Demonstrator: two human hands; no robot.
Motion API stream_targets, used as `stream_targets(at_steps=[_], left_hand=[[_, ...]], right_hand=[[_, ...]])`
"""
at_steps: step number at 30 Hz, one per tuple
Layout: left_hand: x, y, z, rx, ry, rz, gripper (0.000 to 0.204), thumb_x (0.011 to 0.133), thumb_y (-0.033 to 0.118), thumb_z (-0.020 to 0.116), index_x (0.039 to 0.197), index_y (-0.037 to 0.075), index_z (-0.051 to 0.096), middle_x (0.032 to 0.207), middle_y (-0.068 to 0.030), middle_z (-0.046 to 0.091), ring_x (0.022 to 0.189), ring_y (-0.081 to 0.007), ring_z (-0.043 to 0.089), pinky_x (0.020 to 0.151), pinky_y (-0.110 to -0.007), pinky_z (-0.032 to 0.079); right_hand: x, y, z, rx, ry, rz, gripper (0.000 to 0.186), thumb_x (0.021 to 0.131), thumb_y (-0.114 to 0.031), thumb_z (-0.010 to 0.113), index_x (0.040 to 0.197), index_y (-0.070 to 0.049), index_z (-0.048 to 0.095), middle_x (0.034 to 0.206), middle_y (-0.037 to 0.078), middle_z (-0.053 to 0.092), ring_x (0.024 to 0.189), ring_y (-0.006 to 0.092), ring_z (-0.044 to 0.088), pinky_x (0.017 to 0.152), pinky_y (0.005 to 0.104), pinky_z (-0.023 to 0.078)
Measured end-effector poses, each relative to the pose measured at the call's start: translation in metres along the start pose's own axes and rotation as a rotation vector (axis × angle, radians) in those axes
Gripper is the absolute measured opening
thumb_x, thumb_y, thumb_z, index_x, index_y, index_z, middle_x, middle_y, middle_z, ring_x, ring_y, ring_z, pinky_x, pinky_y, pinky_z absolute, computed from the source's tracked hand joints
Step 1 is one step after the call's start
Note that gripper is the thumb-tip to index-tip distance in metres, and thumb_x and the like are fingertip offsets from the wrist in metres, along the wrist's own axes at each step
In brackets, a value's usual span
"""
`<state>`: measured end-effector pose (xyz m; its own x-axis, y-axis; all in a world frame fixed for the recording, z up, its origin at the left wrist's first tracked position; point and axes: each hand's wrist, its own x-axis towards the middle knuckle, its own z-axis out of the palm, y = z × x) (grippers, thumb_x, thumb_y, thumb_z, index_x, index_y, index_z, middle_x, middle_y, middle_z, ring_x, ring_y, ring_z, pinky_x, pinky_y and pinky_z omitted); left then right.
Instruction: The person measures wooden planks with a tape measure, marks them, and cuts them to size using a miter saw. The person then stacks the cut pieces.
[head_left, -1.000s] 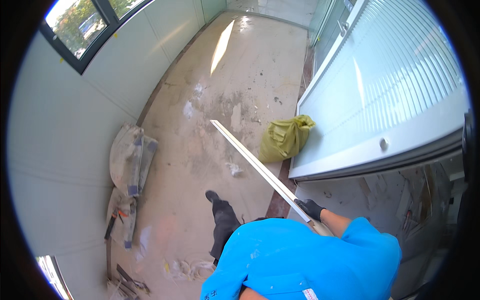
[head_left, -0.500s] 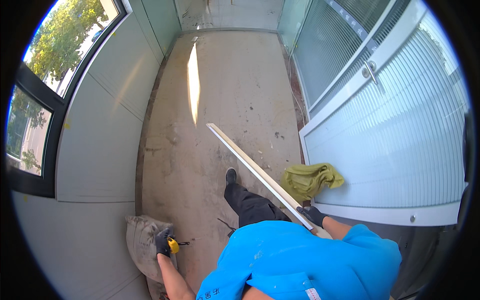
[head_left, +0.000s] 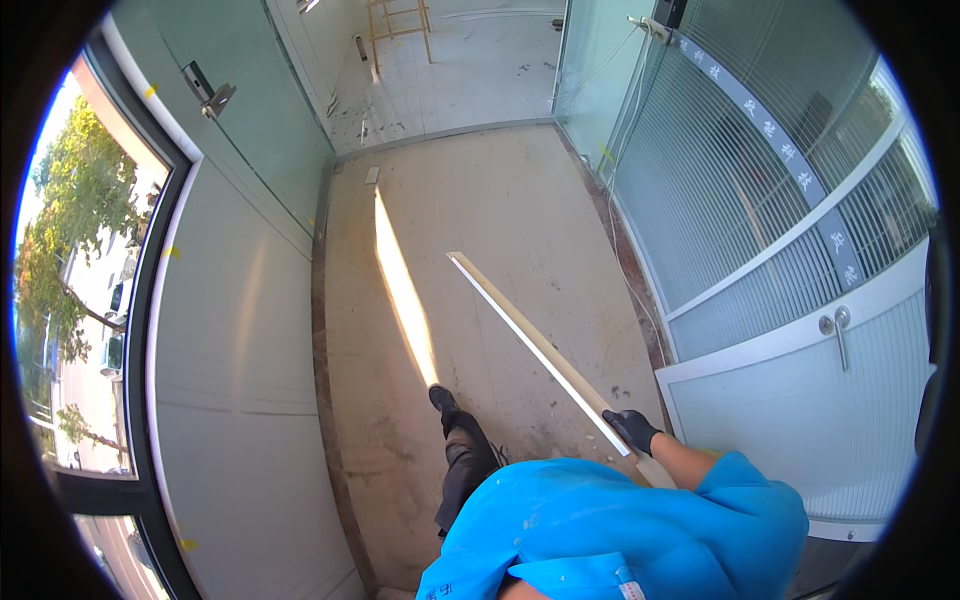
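I had one hand in view, the right hand (head_left: 632,428), in a black glove and closed around the near end of a long white-and-beige strip (head_left: 540,350). The strip ran from that grip toward the far left above the floor (head_left: 500,200); I could not tell whether it was one length or two laid together, nor whether its far tip touched down. The left hand was outside my view, so I could not tell whether it was open or closed. Near me I saw one blue shirt (head_left: 640,520) and one dark shoe (head_left: 441,398), its toe beside one long patch of sunlight (head_left: 405,310). I counted two lever handles, one on the left door (head_left: 230,130) and one on the right glass door (head_left: 800,420). One white cable (head_left: 640,300) trailed along the right wall, and one wooden stand (head_left: 400,32) stood at the far end.
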<state>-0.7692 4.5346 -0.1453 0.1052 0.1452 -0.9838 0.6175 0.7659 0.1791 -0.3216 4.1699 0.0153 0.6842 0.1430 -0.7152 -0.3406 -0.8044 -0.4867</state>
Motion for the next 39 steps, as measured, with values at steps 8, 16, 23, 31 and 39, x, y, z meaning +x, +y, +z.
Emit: stream_targets(at_steps=[8,16,23,31,39], left_hand=[[-0.011,0.46,0.11,0.185,-0.025,0.018,0.025,0.081,0.022,0.064,0.092,0.0,0.059,0.069,-0.0191,0.063,0.056,-0.0307,0.06,0.053,-0.041,0.05],[0.004,0.955,0.286,0.305,-0.23,0.708,0.022,0.081,0.022,0.062,0.072,0.003,0.058,0.061,-0.0125,0.059,0.05,-0.0232,0.057,0.047,-0.034,0.047],[0.031,1.069,0.409,0.407,-0.132,0.246,0.026,0.084,0.021,0.062,0.099,0.0,0.061,0.076,-0.0194,0.065,0.058,-0.0304,0.062,0.054,-0.04,0.052],[0.123,1.251,0.543,0.545,-0.107,0.05,0.027,0.086,0.019,0.058,0.103,-0.002,0.06,0.08,-0.0215,0.065,0.062,-0.0324,0.063,0.055,-0.041,0.052],[0.104,1.676,0.885,0.795,-0.113,0.345,0.028,0.084,0.022,0.058,0.1,-0.002,0.062,0.078,-0.022,0.066,0.057,-0.0314,0.063,0.052,-0.04,0.051]], right_hand=[[0.113,-0.137,-0.048,-0.155,0.195,-0.085,0.071,0.084,-0.064,0.043,0.093,0.004,0.063,0.092,0.027,0.063,0.087,0.0361,0.061,0.08,0.0428,0.045],[0.291,-0.337,-0.12,0.008,0.155,0.145,0.069,0.084,-0.064,0.042,0.096,0.001,0.062,0.102,0.026,0.061,0.095,0.0377,0.058,0.082,0.0434,0.044],[0.503,-0.532,-0.247,0.087,0.265,0.083,0.07,0.084,-0.067,0.04,0.084,0.0,0.061,0.086,0.025,0.062,0.085,0.0382,0.06,0.076,0.0447,0.044],[0.699,-0.725,-0.385,0.224,0.246,0.224,0.066,0.084,-0.064,0.043,0.084,0.0,0.061,0.085,0.025,0.061,0.084,0.037,0.06,0.077,0.043,0.044],[0.837,-0.874,-0.524,0.354,0.292,0.333,0.065,0.083,-0.064,0.045,0.085,-0.001,0.062,0.084,0.023,0.061,0.083,0.0337,0.059,0.075,0.0409,0.043]])
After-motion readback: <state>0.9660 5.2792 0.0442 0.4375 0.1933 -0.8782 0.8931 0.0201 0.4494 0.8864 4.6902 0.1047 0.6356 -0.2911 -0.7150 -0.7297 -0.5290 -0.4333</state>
